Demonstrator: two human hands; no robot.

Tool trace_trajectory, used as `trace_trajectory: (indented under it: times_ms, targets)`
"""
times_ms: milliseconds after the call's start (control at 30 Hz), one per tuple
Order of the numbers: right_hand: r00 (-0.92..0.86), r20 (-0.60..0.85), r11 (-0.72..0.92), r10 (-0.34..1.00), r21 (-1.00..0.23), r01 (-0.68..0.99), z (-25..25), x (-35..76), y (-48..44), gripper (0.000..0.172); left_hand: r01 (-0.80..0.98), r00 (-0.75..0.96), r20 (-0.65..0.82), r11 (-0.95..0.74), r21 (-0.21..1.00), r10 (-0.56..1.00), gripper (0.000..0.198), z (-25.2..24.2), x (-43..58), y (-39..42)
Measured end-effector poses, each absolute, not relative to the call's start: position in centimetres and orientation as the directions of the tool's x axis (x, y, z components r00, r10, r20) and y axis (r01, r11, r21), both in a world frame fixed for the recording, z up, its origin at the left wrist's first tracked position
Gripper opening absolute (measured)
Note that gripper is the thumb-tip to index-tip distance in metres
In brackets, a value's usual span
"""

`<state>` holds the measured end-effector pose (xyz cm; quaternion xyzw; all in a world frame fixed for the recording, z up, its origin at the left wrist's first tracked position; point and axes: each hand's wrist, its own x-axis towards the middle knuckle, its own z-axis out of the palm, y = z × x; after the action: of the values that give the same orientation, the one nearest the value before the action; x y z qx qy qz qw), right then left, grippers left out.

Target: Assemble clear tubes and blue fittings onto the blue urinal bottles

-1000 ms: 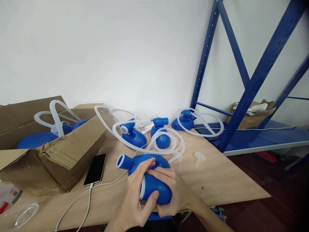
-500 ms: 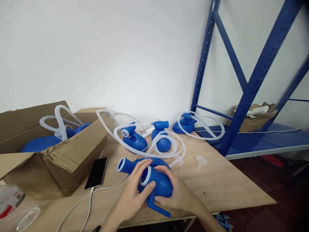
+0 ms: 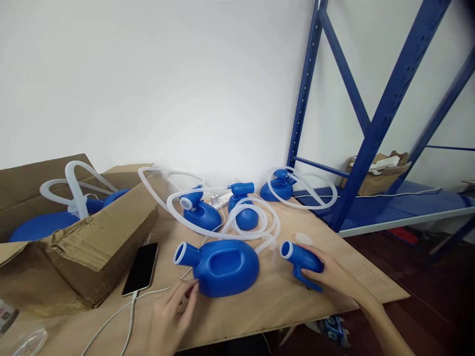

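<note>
My right hand (image 3: 336,277) is closed around a small blue plastic vessel (image 3: 301,258) with a white-rimmed mouth and a handle, resting it on the wooden table (image 3: 334,296) at the right. My left hand (image 3: 168,316) hovers low over the table with its fingers loosely apart, fingertips near the front edge of a larger blue flat vessel (image 3: 220,266) that lies in the middle. A white charging cable (image 3: 122,316) runs just left of that hand.
A phone (image 3: 141,268) lies beside an open cardboard box (image 3: 81,242) holding blue vessels and clear tubing. More blue vessels (image 3: 200,215) with coiled tubes (image 3: 260,222) sit behind. A small clear funnel (image 3: 303,239) lies by my right hand. Blue metal shelving (image 3: 356,148) stands at right.
Both hands held the small blue vessel in front of the large one. Now my right hand has carried it to the right onto the table, and my left hand has let go and drawn back.
</note>
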<state>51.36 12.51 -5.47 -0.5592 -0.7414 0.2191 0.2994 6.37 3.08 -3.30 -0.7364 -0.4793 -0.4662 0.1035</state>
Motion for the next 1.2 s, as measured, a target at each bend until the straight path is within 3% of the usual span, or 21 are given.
trace_trajectory:
  times_ms: [133, 267, 367, 500, 600, 667, 767, 867, 967, 1100, 1200]
  targets:
    - [-0.3, 0.078, 0.286, 0.951, -0.592, 0.753, -5.5, 51.5, 13.8, 0.079, 0.901, 0.08, 0.845, -0.4, 0.165, 0.53, 0.026, -5.3, 8.9, 3.6]
    - [-0.373, 0.045, 0.347, 0.927, -0.483, 0.804, -3.5, 50.1, 14.9, 0.083, 0.915, -0.081, 0.878, -0.315, 0.253, 0.472, 0.028, -5.1, 9.6, 4.2]
    - [-0.39, 0.076, 0.37, 0.918, -0.521, 0.769, -2.7, 49.6, 15.3, 0.085, 0.897, -0.221, 0.86, -0.252, 0.364, 0.46, 0.035, -4.9, 7.7, 4.5]
    - [-0.387, 0.151, 0.403, 0.909, -0.549, 0.732, -3.1, 49.2, 15.5, 0.078, 0.785, -0.375, 0.634, -0.133, 0.606, 0.676, 0.047, -5.8, 3.6, 4.4]
    - [-0.423, 0.191, 0.459, 0.886, -0.5, 0.734, -3.5, 48.4, 15.5, 0.068, 0.636, -0.351, 0.431, -0.126, 0.761, 0.831, 0.052, -6.4, 1.7, 4.3]
    - [-0.444, 0.232, 0.499, 0.866, -0.474, 0.726, -3.4, 47.6, 15.5, 0.062, 0.55, -0.307, 0.386, -0.169, 0.818, 0.87, 0.061, -6.1, 1.6, 4.4]
    - [-0.47, 0.28, 0.547, 0.837, -0.452, 0.705, -2.3, 45.9, 15.3, 0.056, 0.541, -0.246, 0.423, -0.239, 0.807, 0.872, 0.07, -4.9, 2.7, 4.9]
    - [-0.479, 0.326, 0.579, 0.815, -0.439, 0.687, -1.2, 43.4, 15.2, 0.05, 0.616, -0.171, 0.481, -0.288, 0.733, 0.86, 0.061, -3.9, 4.0, 5.4]
    - [-0.504, 0.35, 0.611, 0.79, -0.375, 0.697, -0.9, 40.2, 16.0, 0.046, 0.658, -0.208, 0.548, -0.299, 0.691, 0.81, 0.052, -3.9, 4.9, 5.6]
    - [-0.556, 0.238, 0.6, 0.797, -0.197, 0.775, -1.6, 36.2, 18.6, 0.05, 0.647, -0.282, 0.539, -0.257, 0.718, 0.794, 0.051, -4.6, 5.0, 4.9]
    - [-0.572, 0.215, 0.607, 0.791, -0.171, 0.776, -2.0, 34.5, 20.6, 0.039, 0.685, -0.225, 0.542, -0.265, 0.679, 0.81, 0.047, -4.3, 4.1, 4.5]
